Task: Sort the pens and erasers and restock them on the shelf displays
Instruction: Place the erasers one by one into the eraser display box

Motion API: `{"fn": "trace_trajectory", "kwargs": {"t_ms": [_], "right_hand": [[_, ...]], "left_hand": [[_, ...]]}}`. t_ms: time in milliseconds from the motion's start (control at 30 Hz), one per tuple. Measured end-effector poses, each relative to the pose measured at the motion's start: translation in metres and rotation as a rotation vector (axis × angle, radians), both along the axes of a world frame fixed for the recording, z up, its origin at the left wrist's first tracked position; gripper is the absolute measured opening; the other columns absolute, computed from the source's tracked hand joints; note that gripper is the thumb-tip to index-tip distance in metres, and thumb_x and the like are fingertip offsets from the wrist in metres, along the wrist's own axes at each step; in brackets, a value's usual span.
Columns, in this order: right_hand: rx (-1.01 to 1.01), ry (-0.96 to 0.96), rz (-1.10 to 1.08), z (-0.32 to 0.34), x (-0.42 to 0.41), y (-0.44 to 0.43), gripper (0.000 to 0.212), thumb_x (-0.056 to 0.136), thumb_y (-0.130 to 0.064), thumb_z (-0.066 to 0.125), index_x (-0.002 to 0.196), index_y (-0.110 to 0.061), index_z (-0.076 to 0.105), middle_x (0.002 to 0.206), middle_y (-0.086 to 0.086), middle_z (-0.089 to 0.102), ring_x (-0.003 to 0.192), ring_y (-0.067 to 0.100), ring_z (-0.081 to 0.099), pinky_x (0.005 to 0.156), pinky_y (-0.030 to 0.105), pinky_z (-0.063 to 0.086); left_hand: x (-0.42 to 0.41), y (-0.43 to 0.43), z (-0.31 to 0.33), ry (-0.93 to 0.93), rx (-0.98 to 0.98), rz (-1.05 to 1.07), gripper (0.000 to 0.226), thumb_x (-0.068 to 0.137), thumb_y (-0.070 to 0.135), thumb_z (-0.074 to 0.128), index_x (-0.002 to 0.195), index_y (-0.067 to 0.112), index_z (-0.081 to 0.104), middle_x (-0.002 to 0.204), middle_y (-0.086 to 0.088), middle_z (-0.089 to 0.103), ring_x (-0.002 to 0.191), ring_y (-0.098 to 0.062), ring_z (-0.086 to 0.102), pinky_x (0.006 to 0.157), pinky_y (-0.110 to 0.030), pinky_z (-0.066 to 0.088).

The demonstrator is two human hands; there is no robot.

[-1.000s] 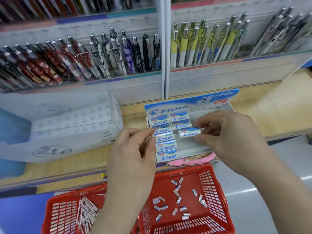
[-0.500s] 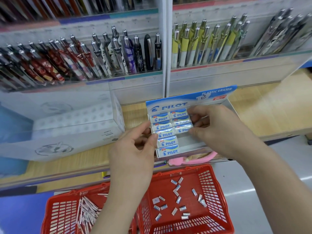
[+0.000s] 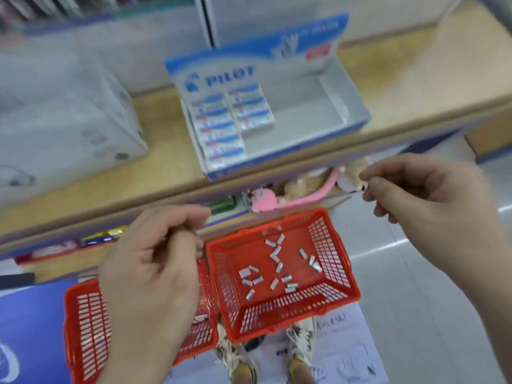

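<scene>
Beyond both sets of fingertips, on the wooden shelf (image 3: 415, 65): the Pilot display box (image 3: 343, 106), blurred by motion.
Display box contents: boxed erasers (image 3: 221, 128) in two columns against its left wall, the left column longer than the right; the right part of the tray is bare.
Left hand (image 3: 149, 275): held over the left red basket (image 3: 83, 322), fingers curled loosely toward the thumb, tips close together; whether anything small sits between them cannot be told.
Right hand (image 3: 432, 200): raised right of the baskets, well apart from the left hand, thumb and forefinger tips nearly pinched; a small dark speck shows at the tips, too blurred to name.
Below and between the two hands: the right red basket (image 3: 343, 275), with loose erasers (image 3: 277, 267) scattered over its floor.
Left basket contents: mostly hidden by the left hand and wrist.
Just past the right fingertips, under the shelf edge: a pink plush toy (image 3: 266, 202) lying on a lower level.
Beneath the baskets: the person's shoes (image 3: 299, 347) on printed paper.
</scene>
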State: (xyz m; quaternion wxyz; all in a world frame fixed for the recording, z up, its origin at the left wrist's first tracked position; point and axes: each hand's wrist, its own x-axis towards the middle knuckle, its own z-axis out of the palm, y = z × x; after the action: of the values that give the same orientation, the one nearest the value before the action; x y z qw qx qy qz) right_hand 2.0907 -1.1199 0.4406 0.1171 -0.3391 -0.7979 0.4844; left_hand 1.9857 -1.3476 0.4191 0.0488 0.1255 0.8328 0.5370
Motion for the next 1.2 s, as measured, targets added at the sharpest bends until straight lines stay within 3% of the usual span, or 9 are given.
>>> {"fn": "trace_trajectory", "kwargs": {"t_ms": [100,167,300,467,567,733,867,1033,1200], "right_hand": [[-0.02,-0.181,-0.018,-0.059,0.038,0.001,0.022,0.081,-0.008,0.061,0.071,-0.027,0.067,0.069,-0.01,0.069,0.055,0.007,0.059,0.06,0.032,0.049],[0.007,-0.29,0.01,-0.108,0.061,-0.001,0.024,0.08,-0.009,0.06,0.07,-0.03,0.065,0.069,-0.017,0.067,0.06,0.006,0.06,0.062,0.029,0.048],[0.048,-0.456,0.017,-0.23,0.101,-0.008,0.018,0.081,-0.01,0.064,0.077,-0.027,0.068,0.071,-0.009,0.069,0.065,0.01,0.06,0.062,0.014,0.043],[0.144,-0.8,0.096,-0.4,0.127,-0.013,0.031,0.081,-0.02,0.056,0.112,-0.018,0.061,0.103,0.012,0.068,0.098,0.035,0.062,0.082,0.04,0.052],[0.165,-0.878,0.161,-0.49,0.128,-0.011,0.041,0.081,-0.021,0.056,0.121,-0.011,0.049,0.111,0.02,0.061,0.104,0.038,0.059,0.082,0.04,0.048],[0.158,-0.929,0.245,-0.603,0.114,-0.012,0.053,0.086,-0.014,0.052,0.135,-0.009,0.033,0.121,0.024,0.053,0.114,0.04,0.052,0.091,0.041,0.043],[0.346,-1.04,0.378,-0.658,0.109,-0.015,0.065,0.088,-0.012,0.049,0.144,-0.014,0.017,0.127,0.022,0.05,0.119,0.036,0.048,0.097,0.042,0.04],[0.302,-0.983,0.29,-0.681,0.092,-0.032,0.055,0.089,-0.003,0.048,0.138,-0.02,0.029,0.131,0.018,0.042,0.113,0.035,0.054,0.094,0.039,0.043],[0.188,-0.907,0.259,-0.695,0.089,-0.053,0.034,0.087,-0.007,0.053,0.119,-0.017,0.056,0.124,0.013,0.041,0.097,0.032,0.06,0.09,0.035,0.048]], "left_hand": [[0.024,-0.003,-0.047,-0.108,-0.117,-0.065,0.035,0.072,0.012,0.045,0.077,0.038,0.068,0.074,0.009,0.067,0.064,-0.006,0.06,0.064,-0.015,0.047],[0.038,-0.003,-0.094,-0.178,-0.231,-0.132,0.036,0.073,0.013,0.047,0.08,0.043,0.067,0.076,0.017,0.066,0.067,-0.001,0.06,0.065,-0.015,0.044],[0.06,-0.012,-0.226,-0.302,-0.526,-0.345,0.033,0.084,0.008,0.056,0.076,0.038,0.066,0.07,0.024,0.066,0.061,0.001,0.057,0.059,-0.019,0.04],[0.076,-0.038,-0.412,-0.394,-0.92,-0.596,0.025,0.083,0.011,0.059,0.1,0.027,0.069,0.101,0.008,0.071,0.094,-0.012,0.065,0.078,-0.019,0.043],[0.073,-0.045,-0.511,-0.35,-1.006,-0.677,0.032,0.078,0.012,0.061,0.109,0.023,0.065,0.107,-0.003,0.07,0.102,-0.022,0.065,0.087,-0.03,0.049],[0.065,-0.028,-0.633,-0.207,-1.08,-0.723,0.066,0.072,0.018,0.073,0.132,0.023,0.047,0.126,-0.009,0.055,0.115,-0.029,0.051,0.097,-0.035,0.04],[0.07,-0.025,-0.681,-0.057,-1.268,-0.707,0.091,0.069,0.031,0.076,0.144,0.031,0.024,0.139,-0.012,0.032,0.122,-0.035,0.039,0.104,-0.04,0.03],[0.082,-0.026,-0.685,-0.029,-1.128,-0.641,0.049,0.077,0.008,0.059,0.12,0.029,0.049,0.115,-0.011,0.043,0.1,-0.037,0.05,0.084,-0.04,0.044],[0.078,-0.017,-0.688,-0.178,-0.923,-0.515,0.022,0.071,0.019,0.068,0.092,0.023,0.065,0.091,-0.006,0.062,0.087,-0.026,0.058,0.074,-0.032,0.045]]}}
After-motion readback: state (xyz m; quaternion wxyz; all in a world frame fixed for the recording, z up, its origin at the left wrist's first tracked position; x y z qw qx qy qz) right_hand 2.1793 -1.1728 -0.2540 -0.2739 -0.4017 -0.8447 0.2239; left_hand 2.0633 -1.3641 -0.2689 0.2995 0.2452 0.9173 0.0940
